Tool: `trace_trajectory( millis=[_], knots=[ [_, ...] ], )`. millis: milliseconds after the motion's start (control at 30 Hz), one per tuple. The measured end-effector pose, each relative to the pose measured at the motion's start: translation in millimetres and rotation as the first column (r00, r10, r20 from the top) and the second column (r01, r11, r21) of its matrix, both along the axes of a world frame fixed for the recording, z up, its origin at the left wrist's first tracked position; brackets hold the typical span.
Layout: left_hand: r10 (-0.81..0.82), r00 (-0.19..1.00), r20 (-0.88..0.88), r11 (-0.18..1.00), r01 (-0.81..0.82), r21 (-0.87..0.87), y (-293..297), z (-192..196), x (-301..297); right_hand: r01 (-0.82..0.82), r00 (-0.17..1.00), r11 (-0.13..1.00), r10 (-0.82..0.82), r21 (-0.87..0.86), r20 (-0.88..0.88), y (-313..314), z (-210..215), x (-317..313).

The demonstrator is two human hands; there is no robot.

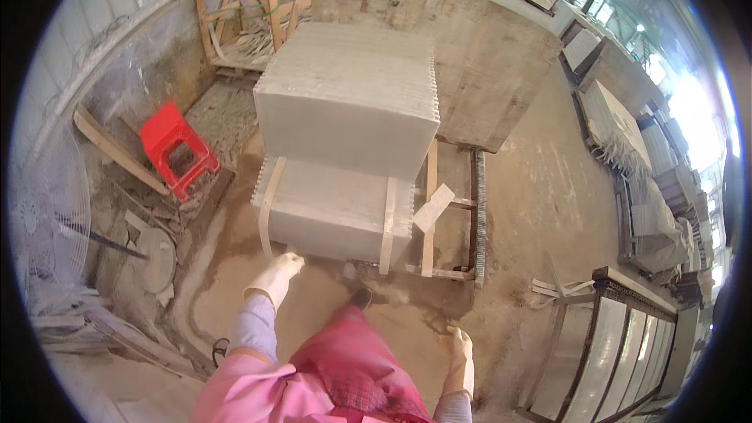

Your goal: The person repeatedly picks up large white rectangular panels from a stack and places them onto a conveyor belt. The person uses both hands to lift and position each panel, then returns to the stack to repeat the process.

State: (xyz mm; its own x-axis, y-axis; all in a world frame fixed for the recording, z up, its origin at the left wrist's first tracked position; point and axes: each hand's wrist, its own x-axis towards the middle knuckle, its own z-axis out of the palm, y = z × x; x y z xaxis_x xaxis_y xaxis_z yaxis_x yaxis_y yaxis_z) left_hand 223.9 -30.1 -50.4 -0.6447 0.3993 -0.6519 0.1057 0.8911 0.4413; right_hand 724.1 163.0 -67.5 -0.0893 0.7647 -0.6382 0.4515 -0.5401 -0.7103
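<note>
My left hand (280,276), in a cream glove, is held out in front of me with its fingers curled in. Nothing shows in it. It is close to the lower end of a pale strip (271,207) that hangs over the front of a stack of pale slabs (337,215). A second strip (388,223) lies over the same stack farther right. On top sits another slab stack (348,121) with ridged edges. My right hand (460,352), gloved too, hangs low at my side, loosely bent and without anything visible in it.
A metal frame (479,219) with a small pale piece (434,207) lies right of the stacks. Behind them leans a large brown board (486,63). A red stool (176,149) and a fan (51,211) are at left. A slab rack (611,345) stands at lower right.
</note>
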Motion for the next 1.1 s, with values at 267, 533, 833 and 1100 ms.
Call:
trace_trajectory(
  millis=[267,533,833,1100],
  knots=[
    [0.098,0.983,-0.158,0.993,-0.108,-0.055,41.0,34.2,-81.4,0.25,0.966,0.967,-0.246,-0.043,0.074,-19.6,-17.0,29.7],
    [0.512,0.768,-0.385,0.796,-0.256,0.549,124.6,7.2,-243.8,0.06,0.998,0.996,-0.061,0.065,0.022,78.9,45.8,-152.8],
    [0.823,0.482,-0.302,0.437,-0.197,0.878,215.6,51.4,-410.2,-0.097,0.995,0.868,0.096,0.486,0.027,260.6,112.6,-382.0],
    [0.802,0.585,-0.121,0.36,-0.312,0.879,227.3,58.6,-401.7,0.054,0.995,0.86,-0.005,0.508,-0.098,344.7,99.0,-445.7]
  ],
)
